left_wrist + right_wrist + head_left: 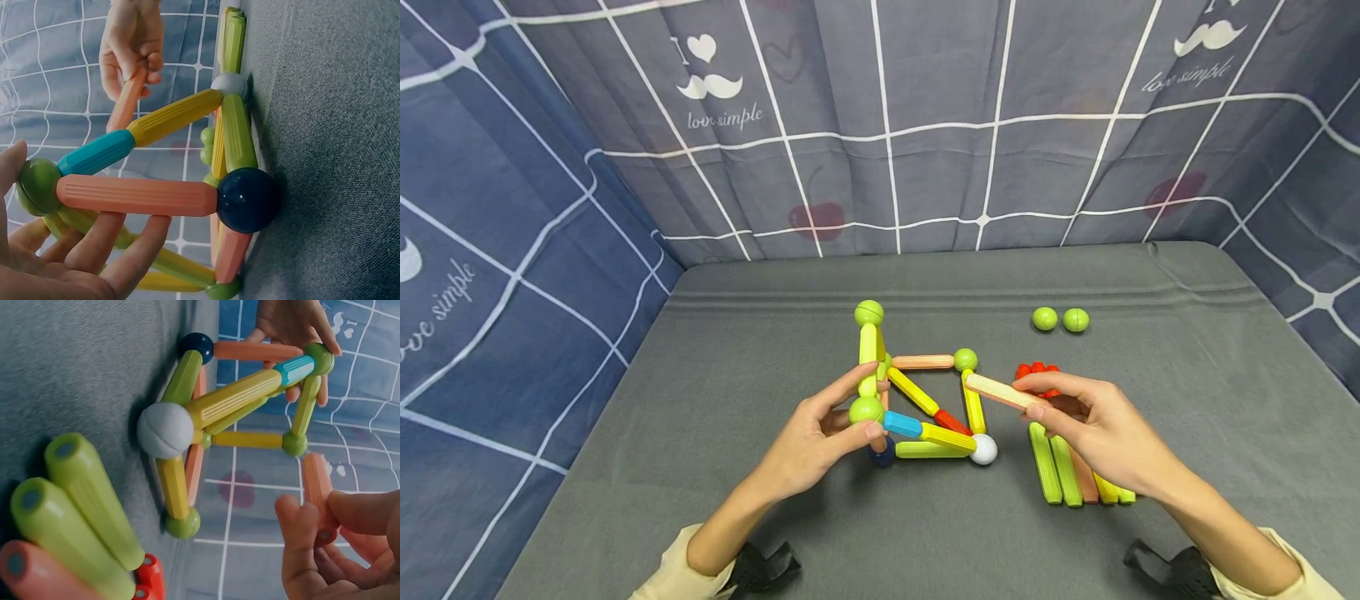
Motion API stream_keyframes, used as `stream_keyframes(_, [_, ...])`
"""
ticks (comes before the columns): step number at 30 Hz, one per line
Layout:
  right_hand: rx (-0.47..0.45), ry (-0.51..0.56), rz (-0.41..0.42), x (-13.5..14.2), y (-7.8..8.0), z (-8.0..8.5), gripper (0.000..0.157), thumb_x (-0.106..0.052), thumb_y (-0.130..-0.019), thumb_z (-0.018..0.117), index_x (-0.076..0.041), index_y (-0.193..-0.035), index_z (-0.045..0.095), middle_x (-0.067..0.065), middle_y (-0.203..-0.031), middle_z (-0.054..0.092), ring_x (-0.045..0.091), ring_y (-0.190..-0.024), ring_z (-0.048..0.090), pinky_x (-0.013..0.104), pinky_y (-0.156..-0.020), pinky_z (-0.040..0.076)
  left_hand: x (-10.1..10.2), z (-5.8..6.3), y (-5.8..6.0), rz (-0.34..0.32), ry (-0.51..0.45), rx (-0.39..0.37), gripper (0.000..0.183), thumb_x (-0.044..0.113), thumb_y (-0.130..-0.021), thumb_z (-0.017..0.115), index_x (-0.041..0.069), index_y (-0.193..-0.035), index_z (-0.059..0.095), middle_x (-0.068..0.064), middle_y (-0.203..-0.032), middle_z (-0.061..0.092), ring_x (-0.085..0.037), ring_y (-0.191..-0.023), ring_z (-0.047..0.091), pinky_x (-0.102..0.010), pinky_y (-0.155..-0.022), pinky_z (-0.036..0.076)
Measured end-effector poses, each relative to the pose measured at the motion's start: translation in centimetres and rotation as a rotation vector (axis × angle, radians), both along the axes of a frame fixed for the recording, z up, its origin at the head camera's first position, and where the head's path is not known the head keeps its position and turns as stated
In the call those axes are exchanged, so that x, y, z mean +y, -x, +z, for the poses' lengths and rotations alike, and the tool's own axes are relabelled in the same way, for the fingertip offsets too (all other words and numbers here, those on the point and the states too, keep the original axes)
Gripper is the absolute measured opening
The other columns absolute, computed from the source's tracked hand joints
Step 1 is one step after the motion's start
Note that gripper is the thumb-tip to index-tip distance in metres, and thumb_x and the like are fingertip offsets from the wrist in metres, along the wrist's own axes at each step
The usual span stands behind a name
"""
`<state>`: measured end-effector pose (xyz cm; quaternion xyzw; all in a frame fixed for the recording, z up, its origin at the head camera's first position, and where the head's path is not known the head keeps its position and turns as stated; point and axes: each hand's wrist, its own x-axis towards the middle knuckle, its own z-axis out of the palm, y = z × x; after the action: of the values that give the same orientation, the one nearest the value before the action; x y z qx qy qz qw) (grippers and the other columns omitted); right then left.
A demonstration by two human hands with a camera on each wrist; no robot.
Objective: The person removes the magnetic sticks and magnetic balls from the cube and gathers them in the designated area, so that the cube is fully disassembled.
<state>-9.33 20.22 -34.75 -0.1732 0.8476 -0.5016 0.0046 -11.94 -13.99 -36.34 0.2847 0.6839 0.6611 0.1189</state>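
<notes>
Salmon-coloured stick (1003, 392) in a pinch, the right hand (1097, 425) hovers by the right side of a frame of joined sticks and balls (913, 392), which stands on grey cloth (662, 433). The left hand (808, 433) grips a green ball (867, 411) at its raised near-left corner. Loose sticks (1064, 471) lie near right, two loose green balls (1044, 318) far right.
</notes>
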Motion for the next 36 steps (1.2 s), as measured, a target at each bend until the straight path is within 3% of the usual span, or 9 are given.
stream_keyframes(9, [-0.079,0.03,0.1,1.0,-0.6,-0.6,0.033,-0.009,-0.103,0.054,-0.017,-0.134,0.058,0.011,-0.107,0.062,0.023,-0.071,0.068,0.033,-0.064,0.056,0.0,-0.1,0.1,0.008,0.022,0.005,0.063,0.003,-0.095,0.065,0.01,-0.151,0.039,-0.018,-0.137,0.055,-0.039,-0.096,0.067,-0.032,-0.087,0.054])
stream_keyframes(16, [-0.113,0.041,0.06,1.4,-0.9,-0.9,0.033,-0.011,-0.102,0.056,-0.011,-0.135,0.057,0.014,-0.102,0.067,0.024,-0.076,0.069,0.031,-0.068,0.055,-0.1,-0.1,0.0,0.011,0.029,0.001,0.063,0.003,-0.095,0.066,0.011,-0.151,0.039,-0.018,-0.138,0.054,-0.038,-0.097,0.068,-0.032,-0.087,0.054])
stream_keyframes(22, [-0.015,-0.005,-0.002,2.6,-1.2,-1.4,0.033,-0.006,-0.096,0.063,-0.009,-0.129,0.062,0.006,-0.098,0.069,0.02,-0.079,0.067,0.025,-0.071,0.051,0.0,0.0,0.1,0.001,0.015,0.001,0.061,0.004,-0.096,0.064,0.009,-0.151,0.038,-0.021,-0.138,0.053,-0.043,-0.095,0.066,-0.032,-0.087,0.054])
stream_keyframes(27, [-0.037,-0.009,-0.038,3.8,-1.7,-1.9,0.037,-0.003,-0.094,0.065,-0.015,-0.129,0.06,0.007,-0.087,0.068,0.019,-0.068,0.062,0.027,-0.052,0.046,0.1,-0.1,0.1,0.003,0.019,-0.005,0.062,0.002,-0.095,0.065,0.009,-0.151,0.038,-0.02,-0.138,0.054,-0.037,-0.1,0.067,-0.033,-0.088,0.054])
stream_keyframes(30, [-0.056,0.009,-0.02,4.7,-1.9,-2.1,0.049,0.001,-0.094,0.063,-0.015,-0.139,0.053,0.01,-0.084,0.066,0.017,-0.056,0.056,0.028,-0.04,0.041,0.1,-0.2,0.1,0.007,0.027,-0.005,0.063,0.003,-0.095,0.065,0.01,-0.151,0.038,-0.019,-0.138,0.054,-0.036,-0.101,0.067,-0.032,-0.088,0.054])
stream_keyframes(32, [-0.07,0.021,0.004,5.4,-2.0,-2.2,0.058,0.005,-0.095,0.06,-0.015,-0.147,0.044,0.013,-0.083,0.064,0.017,-0.05,0.051,0.029,-0.037,0.039,0.0,-0.2,0.1,0.006,0.023,-0.003,0.062,0.003,-0.095,0.065,0.01,-0.151,0.039,-0.02,-0.137,0.054,-0.039,-0.099,0.066,-0.032,-0.087,0.054])
stream_keyframes(36, [-0.115,0.015,0.001,7.0,-2.2,-2.4,0.068,0.009,-0.094,0.056,-0.015,-0.154,0.033,0.014,-0.082,0.061,0.019,-0.049,0.053,0.031,-0.04,0.043,0.0,-0.1,0.1,-0.003,0.005,-0.002,0.061,0.003,-0.096,0.063,0.008,-0.151,0.038,-0.022,-0.137,0.053,-0.042,-0.093,0.067,-0.033,-0.087,0.054])
